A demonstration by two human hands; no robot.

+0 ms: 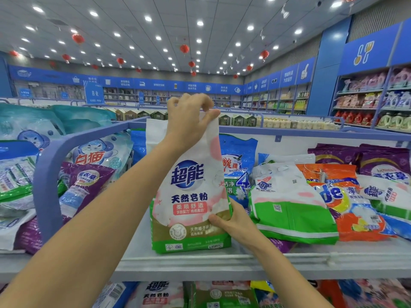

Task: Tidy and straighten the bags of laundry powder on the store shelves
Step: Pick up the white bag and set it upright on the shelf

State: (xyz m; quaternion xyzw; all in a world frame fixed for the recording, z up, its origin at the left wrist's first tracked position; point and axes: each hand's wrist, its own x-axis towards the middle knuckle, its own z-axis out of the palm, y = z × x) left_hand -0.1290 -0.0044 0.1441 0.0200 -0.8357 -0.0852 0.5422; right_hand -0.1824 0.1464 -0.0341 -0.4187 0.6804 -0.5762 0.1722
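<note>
Left hand (191, 123), right hand (233, 221): both hands on one laundry powder bag (189, 196).
Shelf (289, 261) heaped with other bags (289, 207); bag upright at shelf's front edge; left pinches its top, right grips its lower right side.

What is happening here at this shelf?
A person holds a white, pink and green bag of laundry powder upright at the front of the shelf. The left hand pinches its top edge, and the right hand grips its lower right side. To the right, a white and green bag and an orange bag lie flat, not yet straightened.
</note>
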